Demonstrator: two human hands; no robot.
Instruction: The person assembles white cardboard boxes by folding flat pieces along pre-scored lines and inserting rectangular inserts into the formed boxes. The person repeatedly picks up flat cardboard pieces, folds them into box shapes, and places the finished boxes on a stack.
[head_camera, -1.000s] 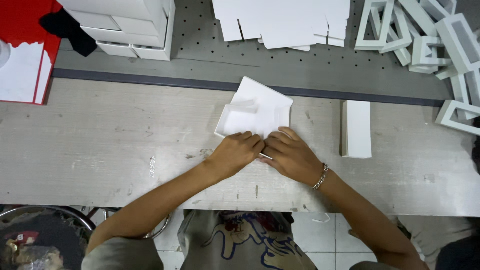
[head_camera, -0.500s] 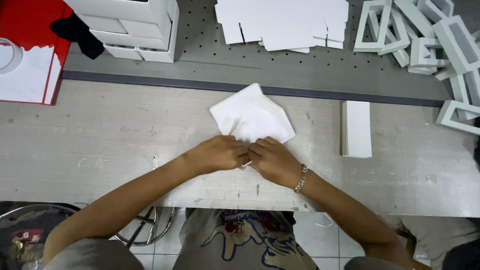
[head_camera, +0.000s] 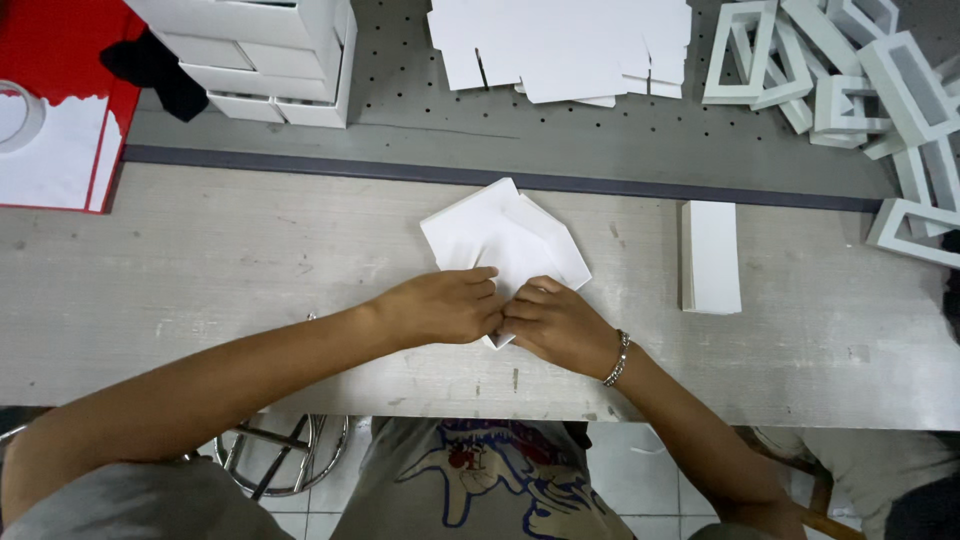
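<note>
Your white folded card blank (head_camera: 505, 235) sits nearer you and more square-on than a second ago: it was tipped out toward 1 o'clock, now its point aims at about 12 and the near corner is pulled in under your hands. Looks like you're mid-fold, closing a flap at the near end; that's a guess from the creases.

Left hand (head_camera: 445, 305) is curled, fingers pinched down on the blank's near edge at 6 o'clock of the piece. Right hand (head_camera: 560, 325), with a bead bracelet (head_camera: 618, 358) at the wrist, is also curled and gripping the same near corner, knuckles touching the left hand's fingertips. A small bit of white card pokes out below, between the two hands. The blank fans away from both hands toward 12, flat on the grey worktable (head_camera: 200, 270).

Around you: narrow white box (head_camera: 712, 255) at 3 o'clock, well apart from the hands; stack of flat white blanks (head_camera: 570, 45) at 12; white open frames (head_camera: 850, 70) at 2; stacked white boxes (head_camera: 260, 50) at 11; red sheet (head_camera: 55, 60) at 10.
</note>
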